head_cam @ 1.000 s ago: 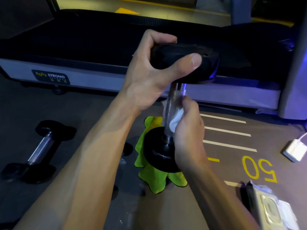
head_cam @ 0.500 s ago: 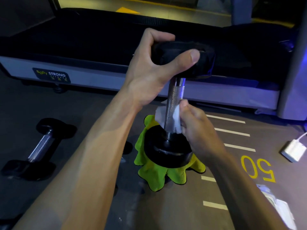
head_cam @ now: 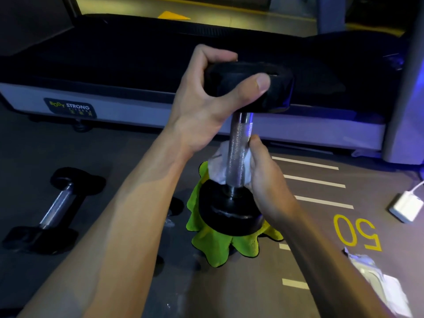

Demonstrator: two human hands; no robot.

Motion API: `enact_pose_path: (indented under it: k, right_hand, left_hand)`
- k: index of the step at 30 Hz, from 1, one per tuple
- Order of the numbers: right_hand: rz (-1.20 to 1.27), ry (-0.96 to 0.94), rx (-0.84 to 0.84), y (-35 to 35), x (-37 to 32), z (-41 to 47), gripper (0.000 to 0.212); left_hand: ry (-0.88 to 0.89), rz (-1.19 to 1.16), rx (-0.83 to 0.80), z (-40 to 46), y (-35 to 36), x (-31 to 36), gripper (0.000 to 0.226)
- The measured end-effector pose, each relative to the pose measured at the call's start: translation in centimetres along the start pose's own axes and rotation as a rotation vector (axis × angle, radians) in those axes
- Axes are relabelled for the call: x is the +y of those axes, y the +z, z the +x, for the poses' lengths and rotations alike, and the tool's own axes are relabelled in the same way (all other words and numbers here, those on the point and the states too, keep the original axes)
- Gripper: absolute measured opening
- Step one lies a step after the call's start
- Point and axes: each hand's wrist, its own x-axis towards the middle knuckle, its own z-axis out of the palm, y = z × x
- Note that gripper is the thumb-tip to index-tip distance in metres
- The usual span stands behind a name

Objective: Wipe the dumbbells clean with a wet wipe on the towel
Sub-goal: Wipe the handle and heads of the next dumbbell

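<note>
A black dumbbell (head_cam: 238, 143) with a knurled steel handle stands upright, its lower head resting on a crumpled lime-green towel (head_cam: 220, 246) on the floor. My left hand (head_cam: 206, 97) grips the dumbbell's top head from above, thumb across the front. My right hand (head_cam: 263, 180) holds a white wet wipe (head_cam: 218, 166) wrapped round the lower part of the handle, just above the bottom head. A second dumbbell (head_cam: 55, 207) lies on its side on the floor at the left, apart from both hands.
A treadmill (head_cam: 137, 99) with a Body Strong label runs across the back. A white charger block (head_cam: 406, 206) with a cable lies at the right. A wet wipe pack (head_cam: 378, 285) sits at the lower right. The floor bears white lines and a yellow 50.
My right hand has turned round the handle with the wipe, from covering the front to gripping from the right side. The dumbbell stays upright on the towel.
</note>
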Motion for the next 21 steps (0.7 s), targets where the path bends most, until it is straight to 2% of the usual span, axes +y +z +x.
enact_pose_path:
  k: [3,6,9,10,15,19,21]
  right_hand:
    - [-0.226,-0.183,0.011,-0.6,0.1,-2.9,0.054]
    - [-0.417,-0.382,0.026,-0.8,0.5,-5.7,0.029]
    - [-0.79,-0.605,0.199,-0.3,1.2,-7.9,0.024]
    - [-0.876,-0.635,0.213,-0.1,2.0,-8.5,0.018]
    - [-0.947,-0.625,0.257,0.9,3.9,-9.9,0.033]
    - [-1.026,-0.678,0.135,2.4,2.5,-9.0,0.04]
    - [-1.02,-0.652,0.06,3.7,2.3,-7.8,0.034]
  left_hand:
    - [0.01,-0.007,-0.012,-0.1,0.0,0.2,0.062]
    - [0.009,-0.012,0.002,-0.2,0.0,0.2,0.062]
    - [0.007,-0.017,0.01,-0.1,-0.1,0.3,0.064]
    - [0.004,-0.017,0.007,-0.1,-0.2,0.3,0.065]
    - [0.012,-0.01,-0.014,-0.5,-0.1,0.4,0.067]
    - [0.018,-0.001,-0.021,-0.5,0.1,0.6,0.069]
    - [0.013,0.007,-0.019,-0.5,0.0,0.6,0.07]
